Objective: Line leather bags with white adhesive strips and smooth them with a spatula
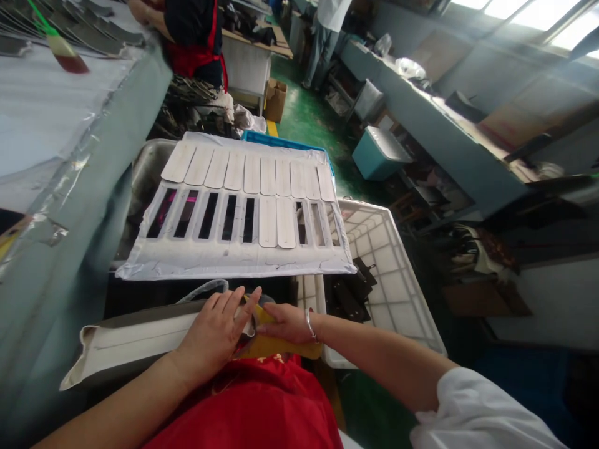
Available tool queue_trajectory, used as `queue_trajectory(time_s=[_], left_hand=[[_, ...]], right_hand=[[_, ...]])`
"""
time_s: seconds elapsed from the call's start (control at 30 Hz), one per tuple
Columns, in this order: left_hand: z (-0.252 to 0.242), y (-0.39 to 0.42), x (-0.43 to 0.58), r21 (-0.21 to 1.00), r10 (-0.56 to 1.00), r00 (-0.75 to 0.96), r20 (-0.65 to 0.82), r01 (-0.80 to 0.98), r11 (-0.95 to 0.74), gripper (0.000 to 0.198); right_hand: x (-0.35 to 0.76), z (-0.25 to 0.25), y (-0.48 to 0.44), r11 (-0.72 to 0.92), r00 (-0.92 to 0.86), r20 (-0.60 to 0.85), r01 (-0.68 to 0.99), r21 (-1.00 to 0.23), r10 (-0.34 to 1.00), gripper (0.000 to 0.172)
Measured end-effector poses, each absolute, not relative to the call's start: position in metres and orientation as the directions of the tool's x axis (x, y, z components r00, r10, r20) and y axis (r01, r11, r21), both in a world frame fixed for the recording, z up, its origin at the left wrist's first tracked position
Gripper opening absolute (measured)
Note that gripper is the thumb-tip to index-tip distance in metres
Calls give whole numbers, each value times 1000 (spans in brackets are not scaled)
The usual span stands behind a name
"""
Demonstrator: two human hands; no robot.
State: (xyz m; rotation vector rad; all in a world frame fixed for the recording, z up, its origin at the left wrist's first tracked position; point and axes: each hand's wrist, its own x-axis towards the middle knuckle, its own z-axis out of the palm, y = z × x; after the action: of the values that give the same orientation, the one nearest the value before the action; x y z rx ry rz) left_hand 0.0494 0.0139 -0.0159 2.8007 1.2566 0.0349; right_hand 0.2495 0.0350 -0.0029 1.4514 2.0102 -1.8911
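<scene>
A long dark grey piece with a cream strip [140, 333] along its middle lies across in front of me, its left end curled. My left hand [215, 327] rests on the right part of this piece, palm down, fingers stretched out. At the piece's right end is my right hand [287, 321], with a bracelet on the wrist. Its fingers are bent, and what they pinch is hidden. Under the right hand shows a yellow surface [276, 346]. Beyond both hands, a white slotted board [196, 257] carries several cream strips [244, 172]; some of its slots show dark gaps.
A white crate [397, 280] holding dark pieces [349, 296] stands on the right. To the left is a bench [84, 168] with dark curved pieces and a brush [65, 53]. A co-worker in a red apron [194, 56] stands beyond; another person [325, 37] is farther back.
</scene>
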Motion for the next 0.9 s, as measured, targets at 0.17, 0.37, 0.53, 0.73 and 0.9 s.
queue_trajectory(time_s=[0.17, 0.37, 0.53, 0.73, 0.9], left_hand=[[-17, 16, 45, 148, 729, 684, -23, 724, -674, 71], [-20, 19, 35, 245, 695, 718, -24, 678, -693, 82], [-20, 24, 26, 341, 655, 756, 1, 616, -711, 119], [-23, 22, 44, 287, 716, 698, 12, 684, -671, 116], [-22, 20, 45, 232, 707, 707, 9, 687, -689, 112]], right_hand=[[248, -9, 31, -80, -514, -550, 679, -730, 658, 27], [248, -21, 19, -105, -454, -523, 675, -731, 721, 32], [245, -21, 13, -164, -423, -527, 645, -747, 738, 32], [236, -27, -9, -197, -304, -464, 620, -760, 832, 27], [225, -30, -25, -256, -218, -441, 564, -785, 871, 27]])
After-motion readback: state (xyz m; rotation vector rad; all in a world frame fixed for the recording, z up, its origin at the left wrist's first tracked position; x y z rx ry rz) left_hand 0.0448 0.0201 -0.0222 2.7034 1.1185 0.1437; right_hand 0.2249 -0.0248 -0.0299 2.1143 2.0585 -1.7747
